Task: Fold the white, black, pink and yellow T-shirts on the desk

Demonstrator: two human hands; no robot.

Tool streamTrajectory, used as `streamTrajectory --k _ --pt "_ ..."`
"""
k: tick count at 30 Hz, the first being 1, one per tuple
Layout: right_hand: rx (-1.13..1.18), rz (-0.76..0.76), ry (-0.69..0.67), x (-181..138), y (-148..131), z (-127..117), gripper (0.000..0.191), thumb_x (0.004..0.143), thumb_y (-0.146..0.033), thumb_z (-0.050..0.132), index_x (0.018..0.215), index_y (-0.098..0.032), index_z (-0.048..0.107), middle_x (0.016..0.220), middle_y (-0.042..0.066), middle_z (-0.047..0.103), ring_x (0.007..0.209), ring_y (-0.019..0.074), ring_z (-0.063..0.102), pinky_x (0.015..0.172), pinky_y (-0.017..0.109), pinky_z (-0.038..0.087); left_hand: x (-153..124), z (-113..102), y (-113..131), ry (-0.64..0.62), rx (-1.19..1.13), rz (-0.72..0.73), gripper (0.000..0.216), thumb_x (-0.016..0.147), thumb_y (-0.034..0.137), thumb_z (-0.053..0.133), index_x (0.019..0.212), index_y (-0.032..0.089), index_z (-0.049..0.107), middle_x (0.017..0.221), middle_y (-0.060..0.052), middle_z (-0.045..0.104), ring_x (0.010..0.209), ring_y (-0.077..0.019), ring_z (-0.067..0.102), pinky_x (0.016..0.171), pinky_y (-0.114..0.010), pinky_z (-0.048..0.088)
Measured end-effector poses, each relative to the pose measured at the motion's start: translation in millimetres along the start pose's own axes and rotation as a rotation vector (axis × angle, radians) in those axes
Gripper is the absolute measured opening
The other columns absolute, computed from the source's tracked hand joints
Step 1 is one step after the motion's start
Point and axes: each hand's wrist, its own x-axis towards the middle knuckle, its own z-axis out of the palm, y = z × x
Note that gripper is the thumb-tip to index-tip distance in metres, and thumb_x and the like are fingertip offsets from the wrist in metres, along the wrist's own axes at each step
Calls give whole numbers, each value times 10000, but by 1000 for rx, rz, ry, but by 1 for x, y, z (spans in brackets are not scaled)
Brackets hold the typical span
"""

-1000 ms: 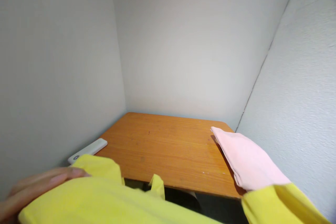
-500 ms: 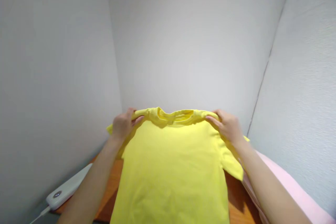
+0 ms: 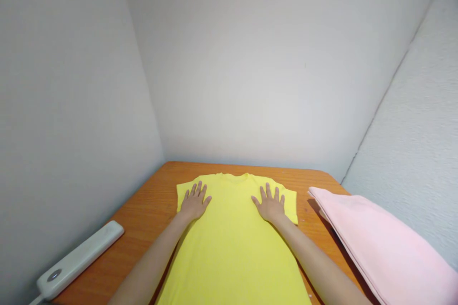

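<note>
A yellow T-shirt [image 3: 234, 243] lies spread on the wooden table, its neckline toward the back wall and its sleeves out to both sides. My left hand [image 3: 195, 204] rests flat on the shirt's left shoulder area, fingers spread. On the right shoulder area, my right hand [image 3: 271, 205] lies flat too, with its fingers apart. Neither hand grips the cloth. The lower end of the shirt runs out of view at the bottom.
The wooden table [image 3: 150, 205] reaches back to a pale wall [image 3: 243, 66]. At its left edge lies a white power strip [image 3: 82, 257] with a cable. Folded pink cloth [image 3: 382, 243] sits along the right side, beside another wall.
The T-shirt has come down from being held up by its shoulders and now lies on the table. Both hands have let go of the fabric and flattened onto it.
</note>
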Motion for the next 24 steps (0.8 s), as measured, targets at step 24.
streamTrajectory --k 24 --pt "254 -5 192 87 23 5 658 967 -523 299 1496 -132 289 1572 87 181 1447 260 97 1164 433 75 59 -34 35 92 118 21 556 963 342 311 1494 180 286 1587 -107 102 1468 -287 49 1146 -568 -16"
